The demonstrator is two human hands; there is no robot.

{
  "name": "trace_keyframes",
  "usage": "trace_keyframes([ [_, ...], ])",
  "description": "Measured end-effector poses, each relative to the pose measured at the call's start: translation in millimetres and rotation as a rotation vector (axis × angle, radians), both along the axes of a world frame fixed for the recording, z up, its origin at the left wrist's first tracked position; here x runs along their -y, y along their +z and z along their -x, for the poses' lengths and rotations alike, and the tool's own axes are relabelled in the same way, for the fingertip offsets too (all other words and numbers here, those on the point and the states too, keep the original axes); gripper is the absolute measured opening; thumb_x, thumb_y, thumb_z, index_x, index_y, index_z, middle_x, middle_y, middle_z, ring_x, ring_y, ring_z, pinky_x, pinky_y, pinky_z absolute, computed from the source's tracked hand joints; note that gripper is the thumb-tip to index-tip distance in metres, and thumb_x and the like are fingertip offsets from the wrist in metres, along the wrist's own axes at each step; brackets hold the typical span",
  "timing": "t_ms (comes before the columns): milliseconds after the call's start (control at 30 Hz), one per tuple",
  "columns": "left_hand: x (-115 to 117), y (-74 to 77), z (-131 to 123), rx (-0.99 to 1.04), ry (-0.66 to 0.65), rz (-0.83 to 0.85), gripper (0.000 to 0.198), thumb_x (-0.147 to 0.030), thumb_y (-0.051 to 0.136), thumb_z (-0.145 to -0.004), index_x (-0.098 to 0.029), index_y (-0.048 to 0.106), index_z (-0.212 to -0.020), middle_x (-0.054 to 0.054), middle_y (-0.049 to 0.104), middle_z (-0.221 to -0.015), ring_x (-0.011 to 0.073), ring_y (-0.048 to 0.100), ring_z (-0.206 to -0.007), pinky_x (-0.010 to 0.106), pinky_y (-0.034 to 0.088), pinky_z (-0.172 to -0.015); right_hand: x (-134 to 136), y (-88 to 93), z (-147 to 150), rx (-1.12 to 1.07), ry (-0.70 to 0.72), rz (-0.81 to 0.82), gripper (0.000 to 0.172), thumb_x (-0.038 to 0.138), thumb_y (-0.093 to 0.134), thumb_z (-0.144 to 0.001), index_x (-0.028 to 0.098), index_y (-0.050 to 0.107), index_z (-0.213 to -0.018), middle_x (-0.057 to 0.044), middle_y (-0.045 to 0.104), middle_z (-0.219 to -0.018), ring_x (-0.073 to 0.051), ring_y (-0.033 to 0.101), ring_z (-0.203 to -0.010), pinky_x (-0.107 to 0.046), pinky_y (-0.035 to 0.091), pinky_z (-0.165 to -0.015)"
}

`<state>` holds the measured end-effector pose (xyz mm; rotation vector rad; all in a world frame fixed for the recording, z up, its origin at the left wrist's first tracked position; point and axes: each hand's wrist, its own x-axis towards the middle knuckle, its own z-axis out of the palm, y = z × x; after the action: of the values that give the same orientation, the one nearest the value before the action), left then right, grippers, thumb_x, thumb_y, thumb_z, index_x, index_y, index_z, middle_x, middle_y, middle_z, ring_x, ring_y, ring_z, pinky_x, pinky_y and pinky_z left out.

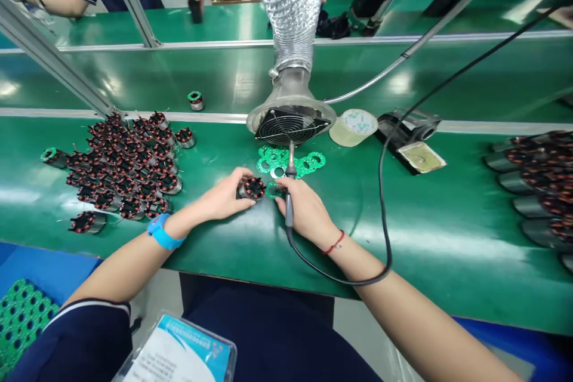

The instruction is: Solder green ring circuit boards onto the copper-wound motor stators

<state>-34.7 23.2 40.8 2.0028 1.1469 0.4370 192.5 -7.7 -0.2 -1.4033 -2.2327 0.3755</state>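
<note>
My left hand point(224, 196) is closed around a motor stator point(253, 188) with copper windings and black prongs, resting at the middle of the bench. Beside it, my right hand point(308, 208) grips a soldering iron point(289, 210), its tip pointing away from me. Between that hand's thumb and finger is a green ring-shaped circuit board point(273, 190), close to the stator's right side; whether the two touch I cannot tell. Just beyond my hands lies a loose pile of similar green ring boards point(316, 161).
Many stators point(138, 158) crowd the left; more metal cylinders point(537, 191) line the right. A fume extractor hood point(290, 107) hangs low ahead. Behind are a tape roll point(354, 127) and an iron stand with sponge point(421, 157). The black cable point(381, 191) loops over my right forearm.
</note>
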Motion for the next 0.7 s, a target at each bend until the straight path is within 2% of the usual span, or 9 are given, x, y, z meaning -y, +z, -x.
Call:
trace_keyframes([
  [67, -9.0, 12.4, 6.5, -0.092, -0.097, -0.006, 0.047, -0.024, 0.065, -0.076, -0.018, 0.047, -0.119, 0.009, 0.062, -0.113, 0.0241, 0.061, -0.101, 0.040, 0.049, -0.089, -2.5, -0.6, 1.2, -0.006, 0.018, -0.005, 0.037, 0.016, 0.056, -0.083, 0.019, 0.054, -0.120, -0.012, 0.066, -0.102, -0.028, 0.061, -0.096, -0.045, 0.052, -0.083],
  [133, -15.5, 22.1, 10.8, -0.183, -0.228, -0.046, 0.044, -0.022, 0.064, -0.075, -0.018, 0.051, -0.117, 0.008, 0.063, -0.112, 0.0249, 0.061, -0.101, 0.040, 0.048, -0.089, -5.4, -1.3, 4.1, -0.004, 0.023, 0.001, 0.037, 0.015, 0.056, -0.082, 0.018, 0.055, -0.119, -0.013, 0.066, -0.103, -0.028, 0.059, -0.096, -0.045, 0.052, -0.083],
  [200, -17.9, 26.6, 11.8, -0.250, -0.331, -0.107, 0.042, -0.021, 0.063, -0.075, -0.018, 0.055, -0.116, 0.009, 0.063, -0.112, 0.0263, 0.058, -0.105, 0.042, 0.046, -0.095, -7.1, -1.5, 7.3, -0.004, 0.014, 0.005, 0.037, 0.015, 0.057, -0.083, 0.017, 0.055, -0.120, -0.013, 0.066, -0.104, -0.029, 0.058, -0.097, -0.046, 0.052, -0.084],
  [267, -16.5, 25.3, 9.8, -0.284, -0.377, -0.162, 0.042, -0.019, 0.060, -0.076, -0.017, 0.056, -0.117, 0.009, 0.062, -0.112, 0.0270, 0.056, -0.107, 0.044, 0.044, -0.098, -6.6, -0.5, 8.8, 0.001, 0.013, -0.002, 0.037, 0.016, 0.057, -0.084, 0.016, 0.055, -0.121, -0.014, 0.067, -0.104, -0.029, 0.059, -0.097, -0.046, 0.053, -0.084],
  [433, -7.0, 4.8, 2.5, -0.220, -0.337, -0.204, 0.052, -0.019, 0.058, -0.081, -0.016, 0.048, -0.132, 0.012, 0.058, -0.120, 0.0270, 0.051, -0.112, 0.045, 0.044, -0.099, 4.5, 6.5, -3.4, -0.083, 0.010, -0.105, 0.037, 0.018, 0.048, -0.092, 0.017, 0.052, -0.128, -0.012, 0.072, -0.103, -0.026, 0.066, -0.090, -0.044, 0.055, -0.081],
  [533, -4.3, -8.3, 1.4, -0.137, -0.240, -0.174, 0.051, -0.027, 0.064, -0.082, -0.017, 0.047, -0.128, 0.013, 0.058, -0.121, 0.0275, 0.053, -0.111, 0.046, 0.046, -0.098, 18.0, 10.1, -16.3, -0.188, -0.002, -0.179, 0.039, 0.022, 0.050, -0.094, 0.021, 0.051, -0.133, -0.007, 0.075, -0.097, -0.021, 0.069, -0.079, -0.036, 0.056, -0.075],
  [600, -3.9, -13.2, 0.6, -0.091, -0.184, -0.155, 0.050, -0.030, 0.068, -0.080, -0.017, 0.048, -0.124, 0.013, 0.058, -0.120, 0.0273, 0.055, -0.110, 0.045, 0.047, -0.096, 28.1, 10.1, -22.6, -0.278, -0.066, -0.204, 0.034, 0.026, 0.056, -0.092, 0.023, 0.057, -0.126, -0.006, 0.075, -0.098, -0.019, 0.070, -0.078, -0.033, 0.057, -0.073],
  [700, -4.4, -14.5, -2.1, -0.072, -0.200, -0.180, 0.046, -0.028, 0.068, -0.081, -0.018, 0.048, -0.121, 0.012, 0.059, -0.120, 0.0268, 0.055, -0.110, 0.044, 0.047, -0.096, 40.7, 6.8, -26.7, -0.428, -0.195, -0.149, 0.021, 0.029, 0.058, -0.090, 0.023, 0.064, -0.110, -0.007, 0.075, -0.100, -0.019, 0.072, -0.080, -0.033, 0.058, -0.073],
])
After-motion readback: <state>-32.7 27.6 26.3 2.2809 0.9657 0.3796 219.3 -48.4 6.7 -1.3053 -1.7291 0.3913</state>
